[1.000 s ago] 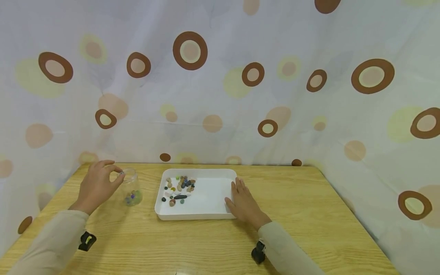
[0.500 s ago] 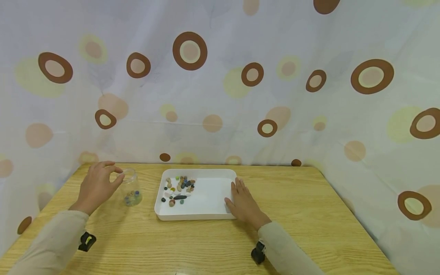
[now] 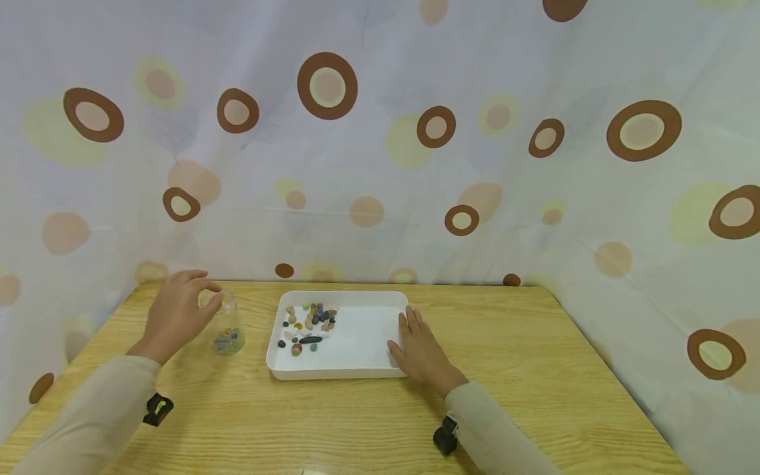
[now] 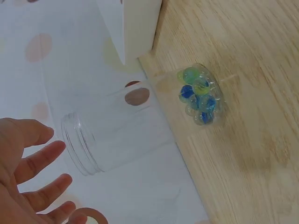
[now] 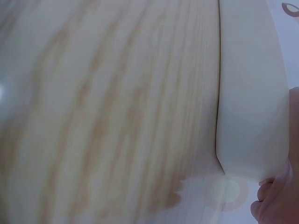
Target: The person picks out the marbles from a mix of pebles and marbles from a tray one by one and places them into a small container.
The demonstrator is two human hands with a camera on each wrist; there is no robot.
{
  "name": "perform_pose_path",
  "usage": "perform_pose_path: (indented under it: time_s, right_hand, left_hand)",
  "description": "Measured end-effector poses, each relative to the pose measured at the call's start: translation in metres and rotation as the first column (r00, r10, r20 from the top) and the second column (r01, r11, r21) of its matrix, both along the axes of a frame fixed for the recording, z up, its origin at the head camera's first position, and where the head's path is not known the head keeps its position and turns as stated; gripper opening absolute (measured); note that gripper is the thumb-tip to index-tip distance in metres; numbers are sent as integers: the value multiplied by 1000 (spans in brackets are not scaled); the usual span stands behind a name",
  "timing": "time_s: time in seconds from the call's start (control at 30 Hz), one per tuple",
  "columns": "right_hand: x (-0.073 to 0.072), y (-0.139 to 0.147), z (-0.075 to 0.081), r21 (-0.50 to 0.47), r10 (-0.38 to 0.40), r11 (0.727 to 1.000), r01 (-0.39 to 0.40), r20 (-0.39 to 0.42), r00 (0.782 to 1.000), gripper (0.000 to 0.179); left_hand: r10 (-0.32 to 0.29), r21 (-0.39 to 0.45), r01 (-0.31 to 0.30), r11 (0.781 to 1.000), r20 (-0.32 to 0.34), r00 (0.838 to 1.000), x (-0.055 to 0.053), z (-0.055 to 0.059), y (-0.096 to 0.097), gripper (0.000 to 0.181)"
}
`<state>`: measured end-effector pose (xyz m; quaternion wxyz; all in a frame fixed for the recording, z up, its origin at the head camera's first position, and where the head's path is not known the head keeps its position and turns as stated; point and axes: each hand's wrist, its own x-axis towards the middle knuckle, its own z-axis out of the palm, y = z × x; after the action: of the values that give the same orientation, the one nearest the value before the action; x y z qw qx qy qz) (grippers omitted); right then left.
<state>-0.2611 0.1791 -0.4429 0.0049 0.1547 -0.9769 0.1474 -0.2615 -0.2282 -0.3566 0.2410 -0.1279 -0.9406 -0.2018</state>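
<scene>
My left hand point(image 3: 181, 313) hovers at the mouth of a clear jar point(image 3: 227, 323), thumb and index finger apart with nothing between them. The left wrist view shows the relaxed fingers point(image 4: 44, 161) beside the jar's threaded rim. Blue, green and clear marbles point(image 4: 198, 95) lie at the bottom of the jar. At the tray's right end, my right hand point(image 3: 424, 349) rests on the rim of a white tray point(image 3: 362, 373), fingers fairly straight and thumb over the inside. Right wrist view: the tray's outer wall point(image 5: 252, 93) hides part of that hand.
Several small stones point(image 3: 309, 323) of mixed colours lie in the left half of the tray, among them a long black one point(image 3: 311, 340). The wooden table point(image 3: 522, 369) ends at a patterned cloth point(image 3: 380, 165) behind and at the sides.
A marble between my left thumb and index finger one second ago has dropped into the jar. That hand has since shifted slightly right, over the jar's mouth. My right hand has stayed put.
</scene>
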Motion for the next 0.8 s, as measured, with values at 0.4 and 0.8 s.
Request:
perform_pose_path:
  time_s: [0.4, 0.8]
  right_hand:
    - [0, 0, -1, 4, -3, 1000, 3, -4, 1000, 68]
    - [0, 0, -1, 10, -4, 1000, 5, -7, 1000, 67]
  left_hand:
    - [-195, -131, 190, 973, -25, 981, -27, -6, 54, 16]
    - [-199, -126, 217, 968, 143, 969, -54, -39, 103, 20]
